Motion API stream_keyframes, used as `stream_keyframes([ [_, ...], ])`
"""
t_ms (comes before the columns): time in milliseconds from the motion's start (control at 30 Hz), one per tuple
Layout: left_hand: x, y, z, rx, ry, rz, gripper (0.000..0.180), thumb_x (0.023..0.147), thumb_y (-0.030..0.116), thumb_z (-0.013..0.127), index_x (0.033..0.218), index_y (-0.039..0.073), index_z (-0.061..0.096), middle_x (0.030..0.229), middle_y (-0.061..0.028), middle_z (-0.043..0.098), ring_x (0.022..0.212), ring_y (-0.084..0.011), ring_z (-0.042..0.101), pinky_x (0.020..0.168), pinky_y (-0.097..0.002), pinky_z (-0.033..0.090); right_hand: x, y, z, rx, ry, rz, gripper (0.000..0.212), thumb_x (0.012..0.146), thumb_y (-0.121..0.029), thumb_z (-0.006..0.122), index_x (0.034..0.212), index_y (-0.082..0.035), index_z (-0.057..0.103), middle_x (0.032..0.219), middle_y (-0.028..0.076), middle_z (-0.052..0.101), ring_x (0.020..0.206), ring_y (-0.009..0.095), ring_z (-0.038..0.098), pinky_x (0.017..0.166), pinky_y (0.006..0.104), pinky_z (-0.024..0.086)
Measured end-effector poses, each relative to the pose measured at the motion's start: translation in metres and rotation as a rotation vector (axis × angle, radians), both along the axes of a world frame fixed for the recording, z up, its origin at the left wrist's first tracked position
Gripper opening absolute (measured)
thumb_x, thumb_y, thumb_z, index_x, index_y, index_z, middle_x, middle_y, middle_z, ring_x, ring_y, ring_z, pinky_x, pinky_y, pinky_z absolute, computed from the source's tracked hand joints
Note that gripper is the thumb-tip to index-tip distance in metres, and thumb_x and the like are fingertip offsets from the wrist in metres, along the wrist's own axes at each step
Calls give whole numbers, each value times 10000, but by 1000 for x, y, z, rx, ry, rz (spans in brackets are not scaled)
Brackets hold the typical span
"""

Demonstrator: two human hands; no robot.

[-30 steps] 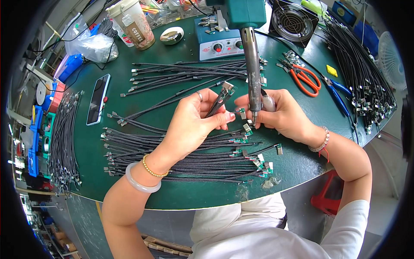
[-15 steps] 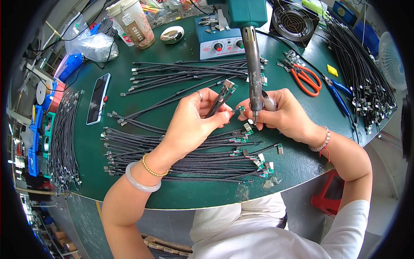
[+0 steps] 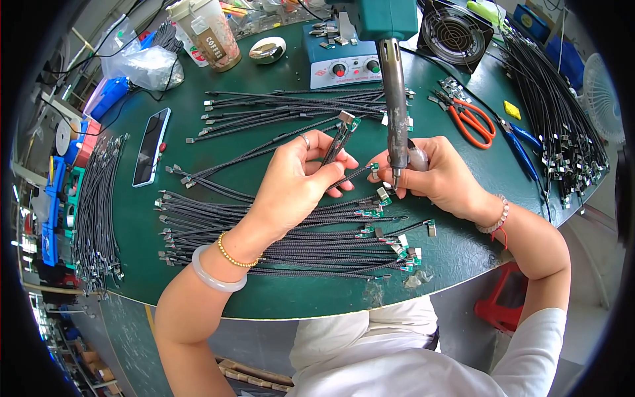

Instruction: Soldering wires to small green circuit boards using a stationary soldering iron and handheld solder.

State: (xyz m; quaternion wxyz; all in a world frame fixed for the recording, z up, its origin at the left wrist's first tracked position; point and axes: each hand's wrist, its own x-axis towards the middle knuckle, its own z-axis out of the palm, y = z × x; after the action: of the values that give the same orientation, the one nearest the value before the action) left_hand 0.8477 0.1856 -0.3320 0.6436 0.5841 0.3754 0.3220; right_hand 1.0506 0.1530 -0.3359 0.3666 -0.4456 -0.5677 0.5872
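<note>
My left hand [image 3: 297, 175] is closed round a small bunch of black braided cables [image 3: 338, 142], their metal plugs and green circuit boards pointing up. One cable reaches from it to the right, ending in a small green board with a metal plug [image 3: 374, 171]. At that plug are the fingertips of my right hand [image 3: 433, 175], closed in a pinch. A pale, rounded piece with a dark end [image 3: 417, 157] shows among its fingers; I cannot make out what it is. Between the hands a soldering iron [image 3: 395, 106] points downward, its tip beside my right fingers.
Rows of braided cables [image 3: 291, 245] lie in front and behind my hands. Farther back stands a blue soldering control box [image 3: 344, 69], with a black fan [image 3: 455, 36] beside it. Orange-handled pliers [image 3: 473, 122], a phone [image 3: 151, 149] and a paper cup [image 3: 210, 40] also rest on the table.
My left hand has shifted slightly, and more of the single cable shows between the hands. The plug sits closer to my right fingers and the iron.
</note>
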Motion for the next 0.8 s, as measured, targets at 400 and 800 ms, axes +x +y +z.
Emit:
stream_keyframes([
  [400,-4,-32,15,305,40,54,193,716,-38,635,822,13,482,886,-79,556,661,-63,517,592,-185,425,-5,-26,28,-65,0,-43,111,785,-69,596,861,10,580,761,71,616,585,50,511,490,158,366],
  [800,34,-66,46,959,135,85,361,672,-80,661,593,43,331,828,-125,633,553,-60,497,492,-182,412,26,-65,56,-180,249,-83,106,764,-58,639,810,-9,559,787,103,628,577,73,522,515,184,409],
])
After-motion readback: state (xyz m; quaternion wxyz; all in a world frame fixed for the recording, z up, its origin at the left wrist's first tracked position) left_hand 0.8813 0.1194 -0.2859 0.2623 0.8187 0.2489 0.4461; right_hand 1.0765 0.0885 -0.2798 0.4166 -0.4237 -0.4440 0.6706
